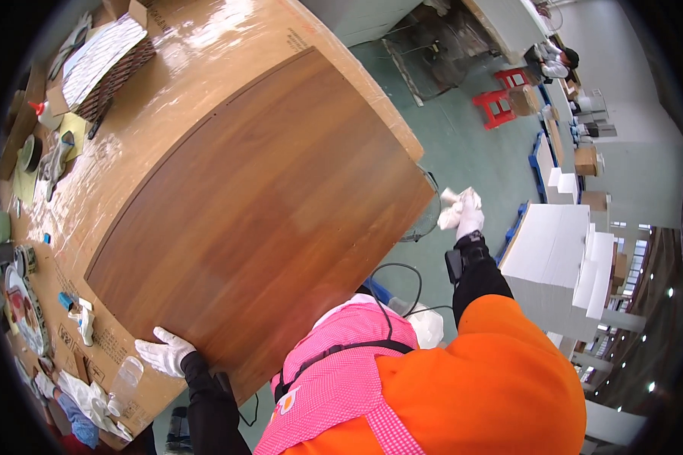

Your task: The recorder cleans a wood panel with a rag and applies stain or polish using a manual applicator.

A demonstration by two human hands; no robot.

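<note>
A large dark wood-grain panel (258,212) lies flat on a cardboard-covered workbench (205,61). My left hand (165,352), in a white glove, rests flat with spread fingers on the panel's near left corner. My right hand (467,212), also gloved in white, is held out past the panel's right edge above the floor, closed around a crumpled white cloth (451,206). A black band sits on my right wrist.
Tools, tape rolls, a red-capped bottle (42,114) and a clear plastic bottle (123,385) crowd the bench's left side. A stack of white sheets (102,57) lies at the far left. White board stacks (554,265), red stools (501,102) and another person (555,61) stand on the green floor.
</note>
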